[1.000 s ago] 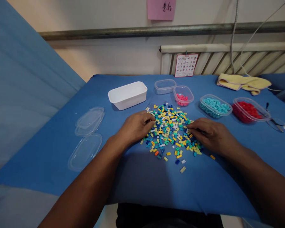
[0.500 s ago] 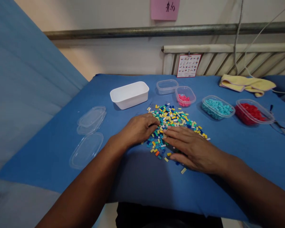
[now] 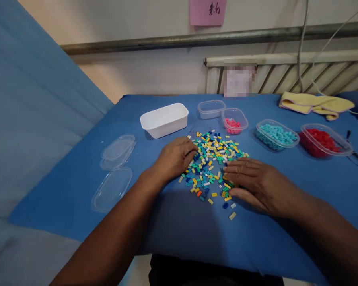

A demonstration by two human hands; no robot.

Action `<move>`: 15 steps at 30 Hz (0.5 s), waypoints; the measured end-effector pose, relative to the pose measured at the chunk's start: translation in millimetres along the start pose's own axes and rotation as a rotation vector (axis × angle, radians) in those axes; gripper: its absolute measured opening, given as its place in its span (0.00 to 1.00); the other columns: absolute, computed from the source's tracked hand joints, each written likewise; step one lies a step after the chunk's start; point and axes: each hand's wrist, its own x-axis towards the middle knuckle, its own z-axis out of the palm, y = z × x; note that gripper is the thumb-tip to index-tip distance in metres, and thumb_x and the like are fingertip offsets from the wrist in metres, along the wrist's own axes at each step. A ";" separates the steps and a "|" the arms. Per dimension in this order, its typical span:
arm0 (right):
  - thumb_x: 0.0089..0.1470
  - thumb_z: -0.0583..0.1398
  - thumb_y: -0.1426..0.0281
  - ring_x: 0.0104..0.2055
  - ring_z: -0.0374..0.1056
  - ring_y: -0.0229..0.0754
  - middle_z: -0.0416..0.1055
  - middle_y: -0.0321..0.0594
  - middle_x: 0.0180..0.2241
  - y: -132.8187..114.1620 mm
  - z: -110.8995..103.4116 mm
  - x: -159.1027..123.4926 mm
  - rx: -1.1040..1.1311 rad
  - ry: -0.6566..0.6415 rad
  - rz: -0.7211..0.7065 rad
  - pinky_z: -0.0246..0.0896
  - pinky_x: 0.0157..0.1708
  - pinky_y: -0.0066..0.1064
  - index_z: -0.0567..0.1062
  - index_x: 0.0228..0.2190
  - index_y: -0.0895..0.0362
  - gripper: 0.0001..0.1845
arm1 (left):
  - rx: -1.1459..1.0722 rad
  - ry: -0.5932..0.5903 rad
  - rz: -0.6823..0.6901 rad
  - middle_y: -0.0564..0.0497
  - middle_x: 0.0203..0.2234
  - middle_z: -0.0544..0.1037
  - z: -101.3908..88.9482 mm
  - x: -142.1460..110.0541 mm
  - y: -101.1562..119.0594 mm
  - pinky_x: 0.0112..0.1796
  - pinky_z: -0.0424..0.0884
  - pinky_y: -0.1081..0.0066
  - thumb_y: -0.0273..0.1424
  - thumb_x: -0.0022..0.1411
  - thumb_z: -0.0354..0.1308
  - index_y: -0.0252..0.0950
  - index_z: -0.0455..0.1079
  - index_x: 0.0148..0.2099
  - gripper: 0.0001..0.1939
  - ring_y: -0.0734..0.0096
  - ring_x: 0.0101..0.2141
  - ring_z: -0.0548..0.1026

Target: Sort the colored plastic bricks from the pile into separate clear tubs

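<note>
A loose pile of small toy building bricks (image 3: 210,165) in yellow, cream, green, blue, teal and white spreads over the blue cloth before me. At the pile's left edge, my left hand (image 3: 176,157) is closed, fingers curled down and thumb close to them. Whatever its fingertips hold, if anything, is hidden. My right hand (image 3: 256,184) lies over the right side of the pile, fingers stretched out flat and touching bricks, some of them covered by the palm. One orange brick (image 3: 199,193) lies near the front of the pile.
Behind the pile stand a white tub (image 3: 164,121), a clear container (image 3: 211,109) and a container of pink bricks (image 3: 233,125). Containers of turquoise bricks (image 3: 276,135) and red bricks (image 3: 322,140) sit rightward. Clear lids (image 3: 112,190) lie left; a yellow cloth (image 3: 314,104) is back right.
My right hand has slid right across the pile, spreading bricks and uncovering some between the hands. My left hand has shifted slightly up and left. The view has moved a little.
</note>
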 end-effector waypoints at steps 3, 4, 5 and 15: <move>0.68 0.67 0.62 0.63 0.77 0.59 0.82 0.42 0.59 2.5 -4.2 -3.0 -0.023 -0.009 -0.008 0.69 0.68 0.59 0.83 0.58 0.44 0.18 | -0.019 0.074 0.012 0.41 0.57 0.82 7.8 0.9 0.0 0.61 0.75 0.52 0.33 0.78 0.54 0.38 0.81 0.56 0.15 0.56 0.58 0.79; 0.68 0.67 0.61 0.62 0.78 0.59 0.83 0.42 0.58 2.4 -4.8 -3.4 -0.025 -0.011 -0.013 0.70 0.67 0.59 0.84 0.57 0.45 0.17 | -0.040 0.084 0.022 0.41 0.60 0.81 9.5 1.0 1.1 0.63 0.74 0.51 0.33 0.79 0.53 0.37 0.80 0.58 0.16 0.56 0.61 0.78; 0.68 0.67 0.61 0.61 0.79 0.58 0.83 0.42 0.57 1.9 -5.0 -3.5 -0.024 -0.010 -0.020 0.72 0.66 0.58 0.84 0.56 0.45 0.16 | -0.067 0.075 0.034 0.40 0.63 0.79 10.6 1.0 2.9 0.66 0.72 0.51 0.34 0.80 0.51 0.37 0.79 0.60 0.18 0.57 0.64 0.76; 0.67 0.68 0.63 0.58 0.80 0.59 0.85 0.42 0.55 8.2 -4.1 -4.5 0.078 0.188 0.080 0.72 0.64 0.59 0.85 0.56 0.44 0.16 | -0.045 -0.363 0.162 0.38 0.81 0.49 10.3 -8.2 52.3 0.77 0.46 0.51 0.55 0.81 0.45 0.35 0.52 0.82 0.40 0.53 0.80 0.45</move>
